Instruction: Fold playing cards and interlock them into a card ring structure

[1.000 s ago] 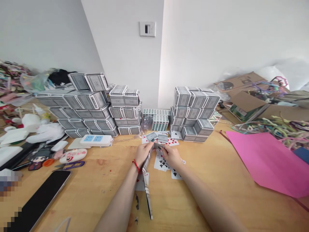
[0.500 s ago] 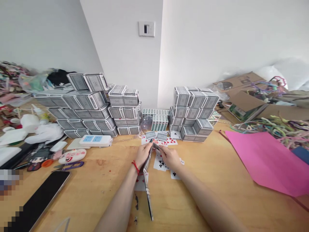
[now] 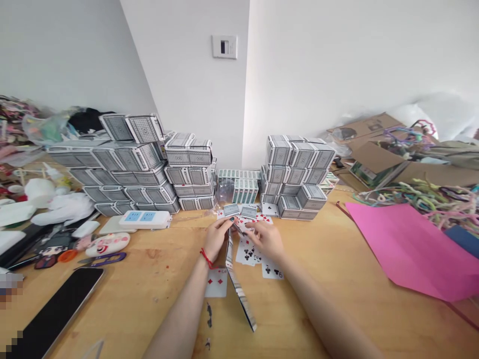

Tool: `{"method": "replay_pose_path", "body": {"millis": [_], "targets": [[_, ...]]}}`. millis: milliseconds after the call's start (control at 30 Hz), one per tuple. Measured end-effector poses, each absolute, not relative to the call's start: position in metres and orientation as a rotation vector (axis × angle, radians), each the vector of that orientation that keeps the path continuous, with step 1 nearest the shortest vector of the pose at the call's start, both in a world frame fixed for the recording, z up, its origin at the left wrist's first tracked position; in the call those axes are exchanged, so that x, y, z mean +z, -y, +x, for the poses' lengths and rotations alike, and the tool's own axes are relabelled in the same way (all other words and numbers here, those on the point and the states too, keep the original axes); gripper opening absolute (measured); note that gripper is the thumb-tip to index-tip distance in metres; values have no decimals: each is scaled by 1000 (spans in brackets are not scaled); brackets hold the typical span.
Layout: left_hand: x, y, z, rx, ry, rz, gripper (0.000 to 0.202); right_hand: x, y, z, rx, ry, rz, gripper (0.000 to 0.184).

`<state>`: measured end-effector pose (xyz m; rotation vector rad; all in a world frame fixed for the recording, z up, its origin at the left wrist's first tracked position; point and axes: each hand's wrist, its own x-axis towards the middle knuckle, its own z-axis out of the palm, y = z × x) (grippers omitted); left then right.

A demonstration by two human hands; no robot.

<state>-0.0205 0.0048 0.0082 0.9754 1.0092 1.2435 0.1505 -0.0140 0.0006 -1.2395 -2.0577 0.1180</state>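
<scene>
The left hand [image 3: 216, 240] is nearly closed, thumb and fingers pinching the far end of a long folded card strip [image 3: 239, 294]. This strip stands on edge between the forearms, its near end slanting toward the person over the wooden counter [image 3: 318, 284]. The right hand [image 3: 267, 240] is half curled beside the strip's far end, thumb and forefinger close to it; whether they grip it I cannot tell. A red cord bracelet [image 3: 206, 258] circles the left wrist.

Face-up club cards [image 3: 247, 254] lie just left of the right hand, and a diamond card [image 3: 216, 286] lies by the left forearm. Beyond the hands are more loose cards, and behind those a small green-and-white stack [image 3: 246, 190] stands between the left-hand block stacks [image 3: 145, 159] and the right-hand block stack [image 3: 299, 174], all wrapped in grey-patterned cards. A phone [image 3: 56, 314] lies at the left, a pink sheet [image 3: 411, 249] at the right.
</scene>
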Motion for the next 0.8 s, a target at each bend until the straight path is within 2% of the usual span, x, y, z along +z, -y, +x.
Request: {"method": "replay_pose_path", "body": {"millis": [133,367,800], "targets": [[10,-4,-20,1260,-943,880,21,0,1,174,33,2001,-1325,25],[6,-6,-20,1257,-920,858,22,-18,-10,184,75,2090,-1537,47],[5,-6,-20,1267,-921,860,23,-12,-10,181,-60,2123,-1474,30]]}}
